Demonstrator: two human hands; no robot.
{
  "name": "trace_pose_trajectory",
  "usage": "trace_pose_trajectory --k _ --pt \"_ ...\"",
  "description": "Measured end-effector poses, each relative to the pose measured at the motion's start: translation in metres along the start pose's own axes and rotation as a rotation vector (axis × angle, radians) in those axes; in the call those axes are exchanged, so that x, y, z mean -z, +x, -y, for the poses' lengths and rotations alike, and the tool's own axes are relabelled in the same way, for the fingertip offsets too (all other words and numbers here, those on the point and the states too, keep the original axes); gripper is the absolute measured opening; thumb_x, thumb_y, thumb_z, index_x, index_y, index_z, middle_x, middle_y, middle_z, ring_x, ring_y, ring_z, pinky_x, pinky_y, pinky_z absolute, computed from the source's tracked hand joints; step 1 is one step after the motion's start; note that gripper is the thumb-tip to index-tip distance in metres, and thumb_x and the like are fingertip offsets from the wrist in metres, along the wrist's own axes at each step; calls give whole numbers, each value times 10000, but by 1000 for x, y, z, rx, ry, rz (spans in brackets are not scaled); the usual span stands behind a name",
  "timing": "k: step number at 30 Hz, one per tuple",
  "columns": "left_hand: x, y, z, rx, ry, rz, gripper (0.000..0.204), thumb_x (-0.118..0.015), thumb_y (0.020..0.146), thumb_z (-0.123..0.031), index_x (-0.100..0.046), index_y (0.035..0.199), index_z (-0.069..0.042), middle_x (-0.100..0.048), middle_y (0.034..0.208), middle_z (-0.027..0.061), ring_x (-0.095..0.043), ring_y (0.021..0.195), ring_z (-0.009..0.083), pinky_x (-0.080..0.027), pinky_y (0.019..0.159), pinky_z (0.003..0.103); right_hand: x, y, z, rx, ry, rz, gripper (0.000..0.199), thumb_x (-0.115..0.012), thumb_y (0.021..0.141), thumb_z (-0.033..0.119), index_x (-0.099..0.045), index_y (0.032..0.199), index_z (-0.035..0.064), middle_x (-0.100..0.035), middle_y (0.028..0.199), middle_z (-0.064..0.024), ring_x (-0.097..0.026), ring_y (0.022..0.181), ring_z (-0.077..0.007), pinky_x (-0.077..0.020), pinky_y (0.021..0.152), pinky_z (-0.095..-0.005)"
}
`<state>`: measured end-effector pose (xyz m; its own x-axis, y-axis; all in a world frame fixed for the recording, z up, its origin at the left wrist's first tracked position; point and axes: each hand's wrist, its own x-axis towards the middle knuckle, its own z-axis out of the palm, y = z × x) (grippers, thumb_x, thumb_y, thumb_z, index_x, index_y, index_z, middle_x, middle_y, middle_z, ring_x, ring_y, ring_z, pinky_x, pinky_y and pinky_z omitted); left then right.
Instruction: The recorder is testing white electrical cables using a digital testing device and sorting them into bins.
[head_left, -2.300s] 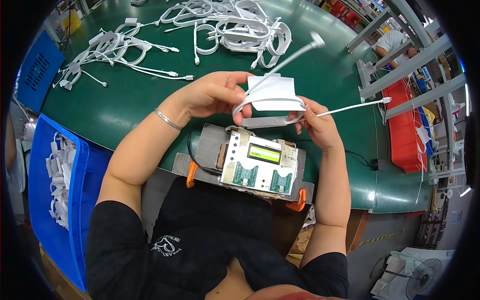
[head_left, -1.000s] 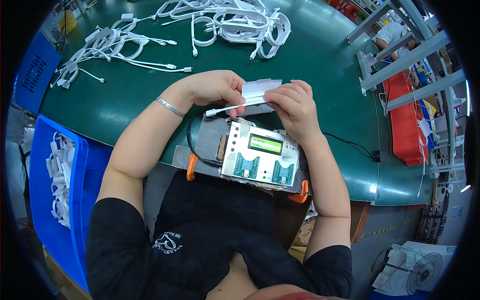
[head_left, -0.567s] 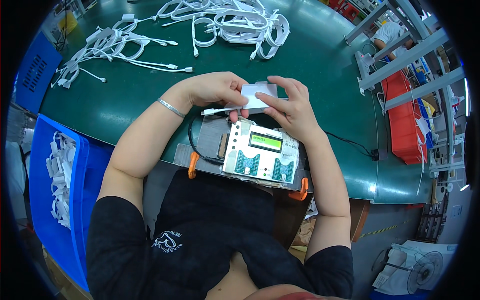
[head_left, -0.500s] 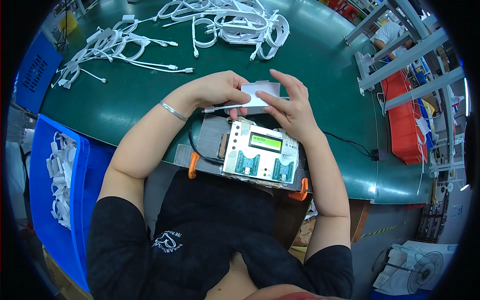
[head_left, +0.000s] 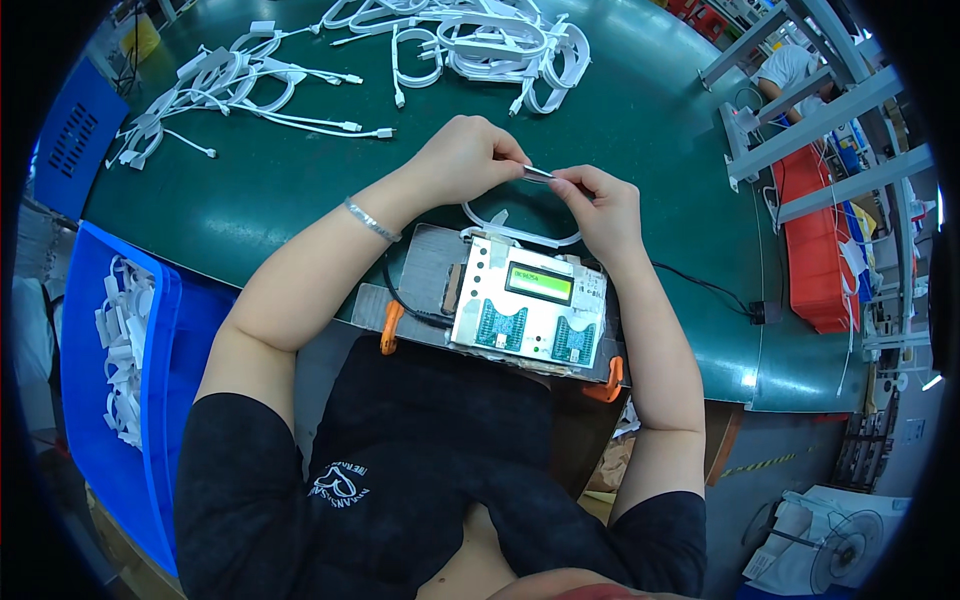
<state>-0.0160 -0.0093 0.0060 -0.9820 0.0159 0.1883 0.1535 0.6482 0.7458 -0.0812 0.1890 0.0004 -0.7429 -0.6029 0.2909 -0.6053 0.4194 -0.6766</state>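
Observation:
Above a tester box, my left hand (head_left: 468,158) and my right hand (head_left: 608,208) meet with thumbs and fingers pinched. Between their fingertips is a small, thin pale piece with a dark edge, part of a coiled white cable (head_left: 515,234) or its wrap; I cannot make out which. The cable's loop hangs below the hands, close to the box's far edge. The tester box (head_left: 490,270) has a lit green screen (head_left: 540,283) and two teal circuit boards (head_left: 502,327) on its face. It rests on a grey plate (head_left: 425,262).
Orange clamps (head_left: 391,327) hold the plate at the table's near edge. Coiled white cables (head_left: 490,50) lie at the far side, more (head_left: 225,85) at the far left. A blue bin (head_left: 165,330) with white pieces stands left; a red bin (head_left: 815,240) and metal frame (head_left: 815,145) stand right.
The opened white wrap that lay flat between my hands is no longer seen flat. Both hands have turned and now pinch a thin piece, with the cable loop showing below.

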Motion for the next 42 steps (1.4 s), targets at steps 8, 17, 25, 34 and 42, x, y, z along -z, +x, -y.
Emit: trace_pose_trajectory --k 8,17,25,34,42 --pt "-17 8 18 50 22 84 163 -669 784 -157 -709 878 -30 -675 750 102 -620 660 159 -486 637 283 -7 8 -17 -92 82 166 145 -639 835 123 -681 933 25 -658 786 -51 -589 704 -101 -472 642 -233" --pt "-17 11 19 94 -4 121 175 -671 770 -202 -719 881 -75 -680 786 116 -640 702 217 -491 667 310 -8 11 -19 -210 189 188 139 -654 805 119 -687 904 28 -662 795 -62 -610 705 -118 -482 632 -251" --pt "-20 9 13 102 30 99 156 -665 764 -182 -717 862 -73 -677 779 113 -635 687 217 -492 658 311 -9 8 -14 -221 133 188 100 -647 799 55 -670 886 12 -654 802 -46 -596 721 -103 -482 672 -235" --pt "-19 3 23 -346 287 41 127 -640 767 -85 -694 881 -69 -663 871 63 -610 818 220 -490 726 321 -5 1 -13 23 -21 160 122 -620 780 23 -685 881 43 -641 871 -103 -629 762 -220 -501 687 -304" --pt "-9 -5 23 -140 308 38 303 -640 753 -151 -639 1050 -90 -643 902 112 -597 888 266 -481 776 359 1 -6 -21 298 -284 115 253 -564 794 -35 -673 995 75 -640 885 -117 -616 827 -254 -485 741 -313"
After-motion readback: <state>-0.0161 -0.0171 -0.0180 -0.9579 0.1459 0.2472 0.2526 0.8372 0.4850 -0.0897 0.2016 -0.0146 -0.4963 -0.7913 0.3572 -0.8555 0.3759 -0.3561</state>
